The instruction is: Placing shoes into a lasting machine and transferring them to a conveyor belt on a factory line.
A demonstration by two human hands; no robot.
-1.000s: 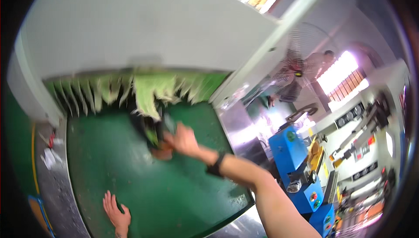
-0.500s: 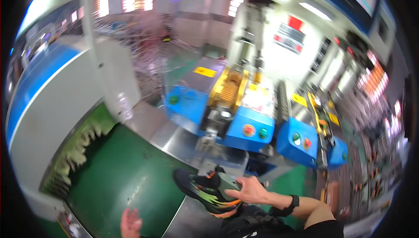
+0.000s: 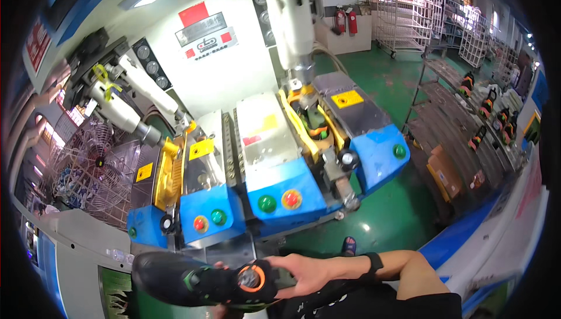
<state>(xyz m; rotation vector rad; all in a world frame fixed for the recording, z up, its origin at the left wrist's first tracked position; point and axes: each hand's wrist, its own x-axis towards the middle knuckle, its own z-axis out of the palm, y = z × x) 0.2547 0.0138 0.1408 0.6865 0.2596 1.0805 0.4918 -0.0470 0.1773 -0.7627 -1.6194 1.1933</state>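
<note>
Right hand (image 3: pixel 304 273): bare, right out to the fingertips; forearm (image 3: pixel 392 263) bare too;
Band (image 3: pixel 373 264): black, there it is, snug round the right wrist;
Sleeve (image 3: pixel 435 304): black again, short, stopping above the elbow;
Shirt (image 3: pixel 374 297): black all over, pale print (image 3: pixel 338 299) on it, partly covered;
Left hand (image 3: pixel 219 312): bare where it shows, mostly hidden

We hold a black shoe (image 3: pixel 169 278) by its heel in our right hand (image 3: pixel 305 274), our left hand (image 3: pixel 220 312) mostly hidden behind it; beyond stand a blue machine (image 3: pixel 283 201), a fan (image 3: pixel 100 161) and a rack (image 3: pixel 439 113).
</note>
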